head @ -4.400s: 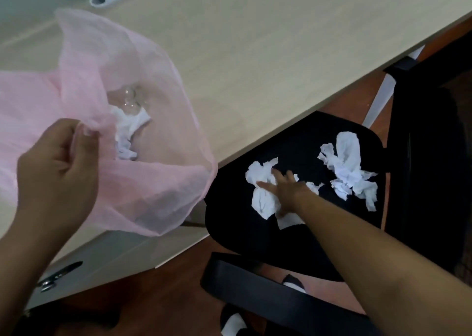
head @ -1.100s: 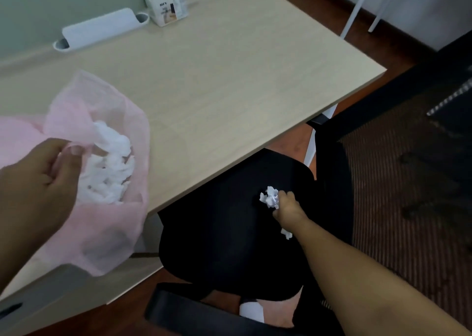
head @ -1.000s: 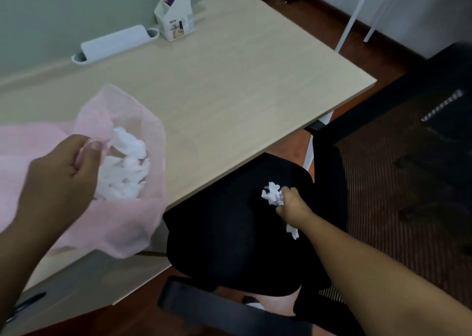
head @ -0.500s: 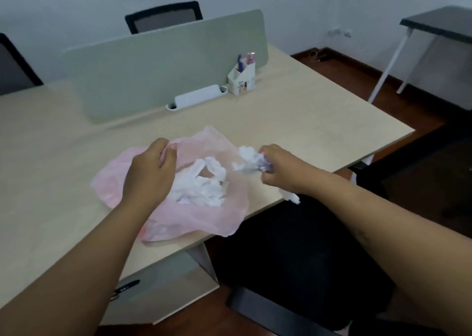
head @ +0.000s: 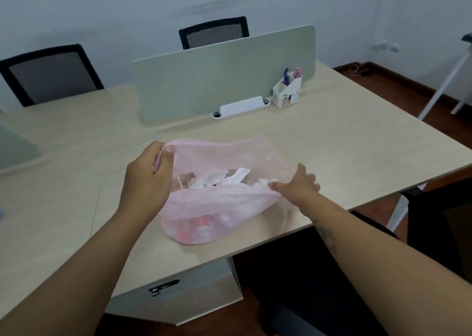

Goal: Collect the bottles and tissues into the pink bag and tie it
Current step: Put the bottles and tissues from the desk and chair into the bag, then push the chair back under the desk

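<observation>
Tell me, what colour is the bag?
Pink and see-through; the bag shows best in the head view.

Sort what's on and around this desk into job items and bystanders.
Job items:
pink bag, mouth held open by the left hand and right hand
tissues inside the bag

Bystanders:
pen holder
white power strip
desk divider
two chairs behind the desk

Thin, translucent pink plastic bag (head: 217,208) holding crumpled white paper tissues (head: 212,178); matt pale wood-grain laminate worktop (head: 344,141); smooth matt grey-green divider panel (head: 217,78).
</observation>
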### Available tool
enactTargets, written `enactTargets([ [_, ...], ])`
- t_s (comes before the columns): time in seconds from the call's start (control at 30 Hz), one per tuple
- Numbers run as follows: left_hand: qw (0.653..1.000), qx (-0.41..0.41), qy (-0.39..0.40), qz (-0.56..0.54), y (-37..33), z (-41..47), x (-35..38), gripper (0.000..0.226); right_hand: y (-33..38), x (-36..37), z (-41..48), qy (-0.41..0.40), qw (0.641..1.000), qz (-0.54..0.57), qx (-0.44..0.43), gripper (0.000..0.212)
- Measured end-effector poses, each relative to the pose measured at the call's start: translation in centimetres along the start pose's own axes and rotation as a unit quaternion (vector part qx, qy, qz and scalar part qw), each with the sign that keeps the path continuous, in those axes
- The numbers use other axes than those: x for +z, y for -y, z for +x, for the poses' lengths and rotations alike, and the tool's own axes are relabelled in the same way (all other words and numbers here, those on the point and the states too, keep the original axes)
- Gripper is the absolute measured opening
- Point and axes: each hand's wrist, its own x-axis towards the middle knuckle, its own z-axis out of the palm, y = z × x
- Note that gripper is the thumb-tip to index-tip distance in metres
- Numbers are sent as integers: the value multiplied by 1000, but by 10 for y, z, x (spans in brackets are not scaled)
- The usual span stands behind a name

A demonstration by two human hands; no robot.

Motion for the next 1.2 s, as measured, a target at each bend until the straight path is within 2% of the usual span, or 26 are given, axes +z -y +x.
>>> enactTargets([
  [0.03,1000,-1,0,-4,2,-4,-3,35,-6,3,2,51,994,82,45,77],
  [0.07,1000,-2,2,-3,4,-8,-5,34,-10,4,1,98,982,146,69,52],
  [0.1,1000,-6,4,3,7,-12,-7,32,-11,5,0,119,972,188,72,24],
  [0.13,1000,-9,1,14,9,-13,-10,31,-8,3,-1,117,970,207,50,7],
  [0.2,999,-12,-20,37,10,-4,-16,31,8,-5,3,74,966,247,-1,19],
  [0.33,987,-35,-153,44,-11,44,-59,34,92,-50,-5,-8,945,309,-110,14],
  [0.4,979,-45,-192,48,-18,61,-82,36,126,-67,-17,34,950,259,-170,15],
  [0.47,977,-73,-183,80,-16,65,-99,37,150,-77,-29,81,958,176,-212,14],
  [0.53,971,-103,-194,89,-12,65,-110,38,169,-85,-31,16,956,165,-244,19],
  [0.6,957,-144,-242,66,-10,62,-125,39,185,-94,-34,-5,949,178,-259,26],
  [0.7,951,-180,-239,73,-4,53,-142,40,204,-93,-43,66,949,118,-286,20],
  [0.8,936,-201,-286,39,10,43,-161,40,219,-81,-54,21,941,141,-305,19],
  [0.87,936,-214,-280,20,21,42,-172,40,224,-70,-61,48,942,139,-302,23],
  [1.07,947,-181,-259,-52,41,67,-200,34,244,-34,-67,-4,935,211,-285,22],
  [1.2,957,-150,-234,-77,64,86,-214,29,254,-10,-71,-50,939,200,-277,20],
])
